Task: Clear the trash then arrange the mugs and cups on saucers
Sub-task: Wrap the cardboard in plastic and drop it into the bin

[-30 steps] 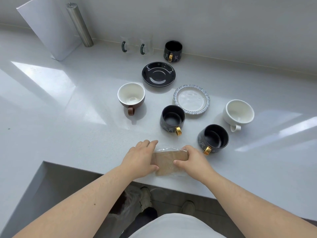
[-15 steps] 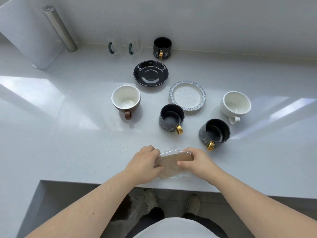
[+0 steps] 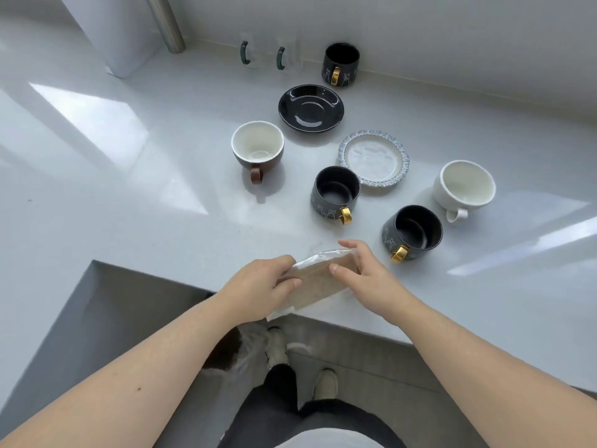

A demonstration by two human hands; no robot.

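A brown wrapper in clear plastic (image 3: 318, 279) is tilted up at the counter's front edge. My left hand (image 3: 258, 287) grips its left end and my right hand (image 3: 361, 270) holds its right end with the fingers spread. Behind them stand two black mugs with gold handles (image 3: 336, 192) (image 3: 413, 231), a third black mug (image 3: 341, 64) at the wall, a brown cup with a white inside (image 3: 257, 150), and a white cup (image 3: 465, 189). A black saucer (image 3: 310, 108) and a blue-rimmed white saucer (image 3: 374, 158) lie bare.
The white counter (image 3: 129, 205) has a cut-out at its front left. A steel post (image 3: 166, 24) and a white board (image 3: 116, 37) stand at the back left. Two clear glass mugs with green handles (image 3: 265, 56) sit by the wall. My feet and a plastic bag (image 3: 245, 347) are below.
The wrapper has been lifted and tilted at the counter edge, its left end now lower. Both hands stayed on it while the view shifted right.
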